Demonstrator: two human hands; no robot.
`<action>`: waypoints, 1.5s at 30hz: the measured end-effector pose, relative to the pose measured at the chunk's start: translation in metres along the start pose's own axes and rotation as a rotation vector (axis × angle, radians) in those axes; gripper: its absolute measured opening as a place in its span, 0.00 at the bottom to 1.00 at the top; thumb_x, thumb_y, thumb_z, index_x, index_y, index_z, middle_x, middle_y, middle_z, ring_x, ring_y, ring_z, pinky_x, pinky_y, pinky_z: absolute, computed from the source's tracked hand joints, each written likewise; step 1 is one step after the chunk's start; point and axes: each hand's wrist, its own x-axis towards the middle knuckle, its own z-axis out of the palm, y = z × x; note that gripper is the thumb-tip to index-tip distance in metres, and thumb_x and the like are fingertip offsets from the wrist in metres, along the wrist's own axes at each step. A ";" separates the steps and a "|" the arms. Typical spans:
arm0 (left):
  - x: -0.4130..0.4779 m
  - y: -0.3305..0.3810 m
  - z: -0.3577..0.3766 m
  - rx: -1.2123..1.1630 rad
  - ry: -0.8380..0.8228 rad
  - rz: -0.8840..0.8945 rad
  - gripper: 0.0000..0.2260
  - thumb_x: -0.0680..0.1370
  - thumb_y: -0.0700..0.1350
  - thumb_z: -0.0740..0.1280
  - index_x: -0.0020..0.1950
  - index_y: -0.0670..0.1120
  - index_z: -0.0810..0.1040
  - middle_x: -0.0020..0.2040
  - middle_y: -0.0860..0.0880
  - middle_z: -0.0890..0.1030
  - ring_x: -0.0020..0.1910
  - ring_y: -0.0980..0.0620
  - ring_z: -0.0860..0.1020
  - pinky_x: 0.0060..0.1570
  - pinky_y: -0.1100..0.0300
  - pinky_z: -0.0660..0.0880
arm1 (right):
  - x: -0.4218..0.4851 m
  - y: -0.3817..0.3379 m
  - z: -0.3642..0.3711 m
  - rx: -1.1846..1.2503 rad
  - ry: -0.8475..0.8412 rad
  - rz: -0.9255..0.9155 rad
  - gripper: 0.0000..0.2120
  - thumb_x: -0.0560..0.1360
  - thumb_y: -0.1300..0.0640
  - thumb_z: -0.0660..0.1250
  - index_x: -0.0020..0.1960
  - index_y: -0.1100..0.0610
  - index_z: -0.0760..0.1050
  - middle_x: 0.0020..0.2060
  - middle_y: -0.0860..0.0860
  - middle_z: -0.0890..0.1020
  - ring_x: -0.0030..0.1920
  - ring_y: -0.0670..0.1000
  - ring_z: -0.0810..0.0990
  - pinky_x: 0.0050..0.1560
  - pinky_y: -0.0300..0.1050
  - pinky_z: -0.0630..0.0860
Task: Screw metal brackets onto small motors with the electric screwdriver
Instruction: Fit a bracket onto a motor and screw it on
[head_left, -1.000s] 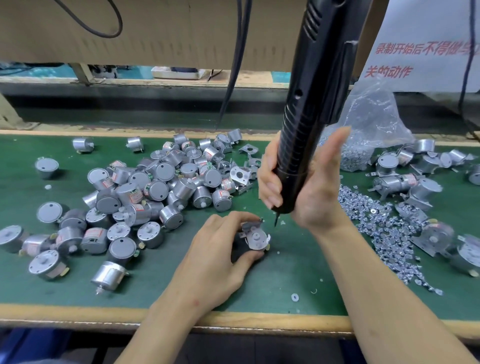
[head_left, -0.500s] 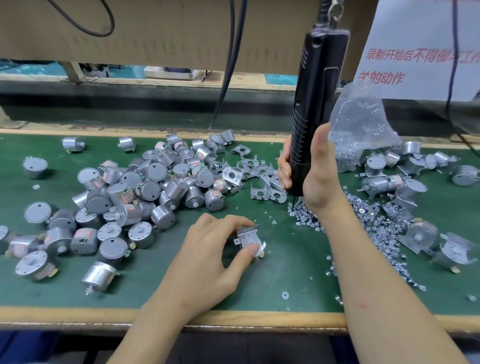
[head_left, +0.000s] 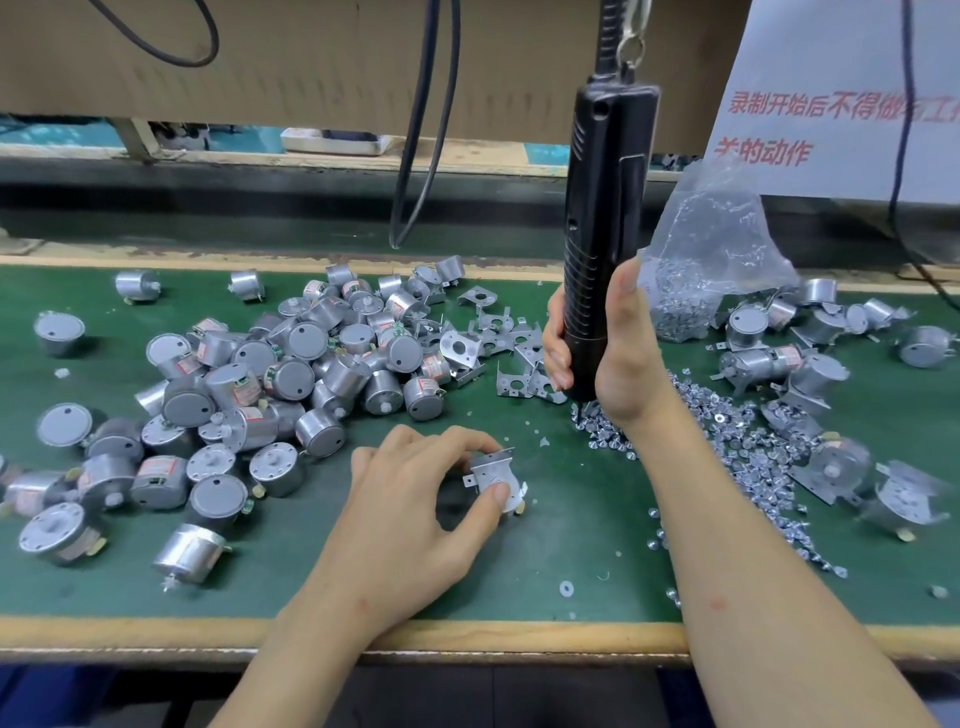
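Screw pickup seems in hand: the right grip wraps the electric screwdriver, tip in the screws, while the left grip pinches the bracketed motor on the near desk, where the bit must next seat.

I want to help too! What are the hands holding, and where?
Left hand pinches the motor by its sides; right hand grips the screwdriver near its lower end.
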 end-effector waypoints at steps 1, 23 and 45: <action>0.000 0.000 0.000 0.004 0.001 0.005 0.13 0.74 0.61 0.62 0.57 0.62 0.74 0.45 0.65 0.77 0.51 0.59 0.72 0.55 0.51 0.67 | 0.000 0.000 0.000 -0.001 -0.002 0.002 0.36 0.68 0.19 0.59 0.34 0.55 0.72 0.24 0.51 0.72 0.21 0.52 0.69 0.26 0.41 0.69; 0.000 -0.002 0.000 -0.062 0.057 0.236 0.03 0.73 0.49 0.75 0.45 0.52 0.87 0.59 0.54 0.82 0.45 0.56 0.82 0.46 0.57 0.79 | -0.003 -0.002 0.011 0.098 -0.043 0.027 0.38 0.64 0.17 0.60 0.34 0.54 0.73 0.24 0.52 0.71 0.21 0.53 0.69 0.27 0.43 0.69; 0.000 -0.002 -0.001 -0.008 -0.013 0.097 0.21 0.68 0.53 0.79 0.57 0.57 0.76 0.53 0.66 0.77 0.55 0.61 0.75 0.55 0.58 0.71 | -0.006 0.002 0.018 0.110 -0.082 0.060 0.38 0.64 0.18 0.61 0.35 0.56 0.72 0.25 0.50 0.72 0.21 0.51 0.69 0.27 0.40 0.70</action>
